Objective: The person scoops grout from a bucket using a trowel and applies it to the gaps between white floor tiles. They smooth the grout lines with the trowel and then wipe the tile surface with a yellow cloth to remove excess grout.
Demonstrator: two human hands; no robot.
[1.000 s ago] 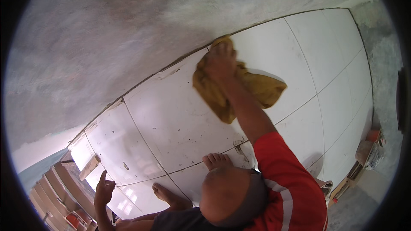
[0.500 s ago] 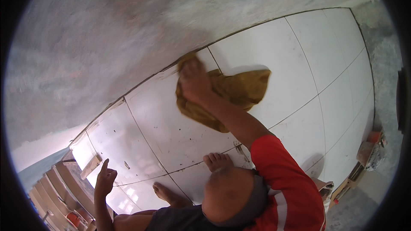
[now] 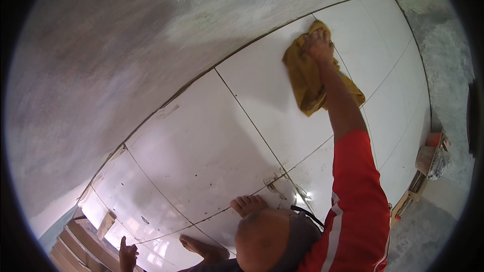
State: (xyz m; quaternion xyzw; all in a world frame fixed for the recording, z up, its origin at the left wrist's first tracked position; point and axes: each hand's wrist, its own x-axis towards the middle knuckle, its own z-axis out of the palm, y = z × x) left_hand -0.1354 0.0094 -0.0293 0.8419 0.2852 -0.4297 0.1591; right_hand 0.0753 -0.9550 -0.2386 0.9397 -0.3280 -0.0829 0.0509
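With its fingers pressed down on a mustard-brown cloth [image 3: 304, 81], my right hand [image 3: 319, 48] holds it against the white floor tiles [image 3: 201, 141]. The cloth lies bunched and partly folded under the hand and forearm, across a joint between tiles near the wall. My right arm is stretched far out in a red sleeve. Down at the lower left, my left hand [image 3: 128, 256] is raised with nothing in it. Its index finger points up and the other fingers are partly bent. Dark smears and specks mark the tiles near my feet.
A grey plastered wall [image 3: 116, 50] runs along the far edge of the tiles. A small flat wooden piece [image 3: 106, 224] lies at the left, near brown steps [image 3: 75, 249]. At the right edge are a reddish container [image 3: 433, 139] and clear plastic [image 3: 439, 164].
My right hand has swept the cloth to the right and farther along the wall, straightening the arm. The left hand sits lower in the view.
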